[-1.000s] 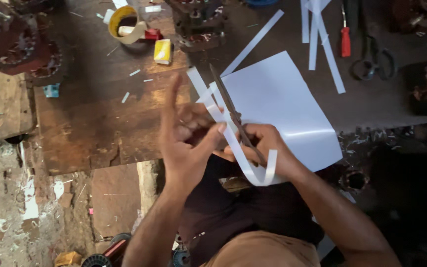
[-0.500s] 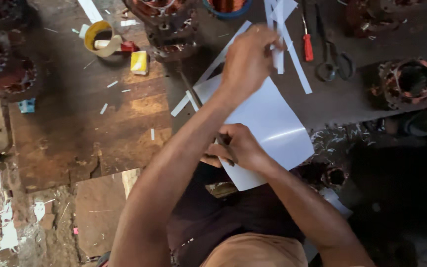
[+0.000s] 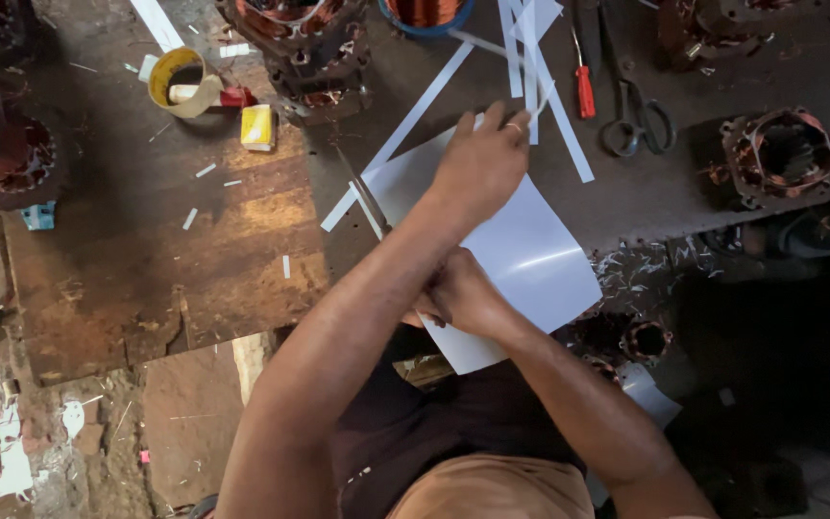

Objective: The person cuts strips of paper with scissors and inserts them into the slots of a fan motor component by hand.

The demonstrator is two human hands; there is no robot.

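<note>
Strip-gathering step. The left hand (image 3: 480,163) is reaching across the white sheet (image 3: 521,252) and its fingers (image 3: 516,123) are closing on one of the cut paper strips (image 3: 528,58) lying at the far side of the bench (image 3: 146,259). The right hand (image 3: 463,293) is resting near the sheet's near edge; whether its fingers are apart or together cannot be told. Lifting the strip calls, in all likelihood, for a light pinch. Scissors (image 3: 634,120) and a red screwdriver (image 3: 583,88) are crowding the right; open room is lying leftward.

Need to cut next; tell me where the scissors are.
Head view, upper right: the scissors lie on the bench, right of the red screwdriver, left of a motor stator.
</note>
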